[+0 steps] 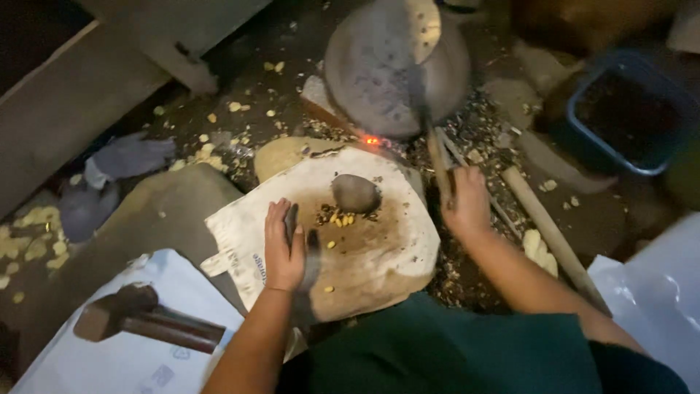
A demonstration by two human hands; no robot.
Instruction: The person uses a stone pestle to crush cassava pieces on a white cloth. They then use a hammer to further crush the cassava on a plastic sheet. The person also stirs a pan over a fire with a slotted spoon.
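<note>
Left hand (283, 246) is laid flat, fingers together, on a pale sack-covered stone slab (379, 252), w/ a thin dark blade-like piece (291, 221) pressed under the fingers; grip on it can't be told. Small yellow kernels (337, 218) are scattered just beside a grey oval stone (355, 193) at the slab's centre. Right hand (467, 201) is closed round a thin wooden stick (440, 164) at the slab's right edge. A round grey metal pot (394, 66) is seen behind, w/ a red ember (372, 141) at its base. A brown-handled hammer (142, 319) is lying on white plastic sheeting (131, 365), lower left.
</note>
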